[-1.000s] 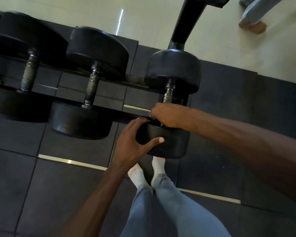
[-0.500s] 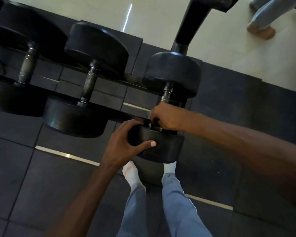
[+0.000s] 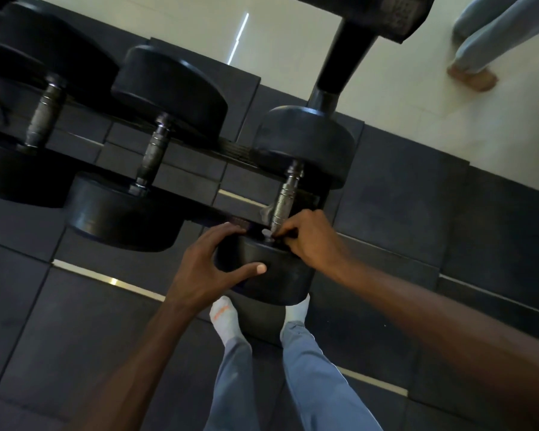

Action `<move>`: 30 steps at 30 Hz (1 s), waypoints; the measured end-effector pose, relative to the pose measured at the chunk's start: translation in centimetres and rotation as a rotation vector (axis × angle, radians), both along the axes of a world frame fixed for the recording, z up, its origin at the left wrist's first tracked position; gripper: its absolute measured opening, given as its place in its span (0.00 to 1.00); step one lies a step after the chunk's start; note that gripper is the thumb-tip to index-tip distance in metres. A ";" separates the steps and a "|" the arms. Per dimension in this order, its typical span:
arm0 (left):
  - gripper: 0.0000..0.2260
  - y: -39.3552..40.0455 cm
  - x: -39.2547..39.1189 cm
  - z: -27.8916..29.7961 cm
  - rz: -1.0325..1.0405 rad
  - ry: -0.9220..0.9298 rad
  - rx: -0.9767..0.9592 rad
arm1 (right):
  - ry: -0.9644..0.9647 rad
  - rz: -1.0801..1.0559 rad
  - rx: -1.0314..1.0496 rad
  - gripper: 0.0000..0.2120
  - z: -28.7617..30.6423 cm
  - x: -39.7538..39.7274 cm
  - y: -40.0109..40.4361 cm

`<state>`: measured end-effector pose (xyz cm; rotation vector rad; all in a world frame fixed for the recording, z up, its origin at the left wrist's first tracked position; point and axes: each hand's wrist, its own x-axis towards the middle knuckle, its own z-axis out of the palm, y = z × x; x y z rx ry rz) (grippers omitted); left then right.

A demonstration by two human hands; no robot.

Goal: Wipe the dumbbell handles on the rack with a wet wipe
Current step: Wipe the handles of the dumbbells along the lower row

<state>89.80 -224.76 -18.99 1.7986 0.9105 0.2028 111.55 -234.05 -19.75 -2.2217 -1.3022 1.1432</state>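
Dumbbell (image 3: 293,213): centre frame on rack (image 3: 199,157); handle runs near-to-far, tilted slightly right.
Right hand (image 3: 308,241): pinches wet wipe (image 3: 266,233) at handle's near end.
Left hand (image 3: 209,269): fingers curled round near weight.

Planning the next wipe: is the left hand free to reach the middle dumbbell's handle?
Probably yes. The left hand only steadies the right dumbbell's near head, and the middle dumbbell's handle lies bare beside it. The wet wipe sits in the right hand, though.

Dark rubber floor mats (image 3: 417,213) with pale seams meet a glossy cream floor (image 3: 293,32) reflecting a light strip.
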 end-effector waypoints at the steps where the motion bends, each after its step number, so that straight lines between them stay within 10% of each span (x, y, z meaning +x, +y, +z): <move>1: 0.33 0.0 0.0 0.0 -0.004 0.006 0.004 | 0.002 -0.043 0.002 0.11 0.2 -0.3 -0.3; 12: 0.34 -0.2 0.2 0.4 -0.007 -0.006 -0.019 | 0.061 -0.317 -0.397 0.10 -2.9 1.0 3.2; 30: 0.31 -0.5 0.1 0.1 0.018 -0.043 -0.028 | 0.487 -0.632 -0.337 0.08 -4.6 0.8 0.9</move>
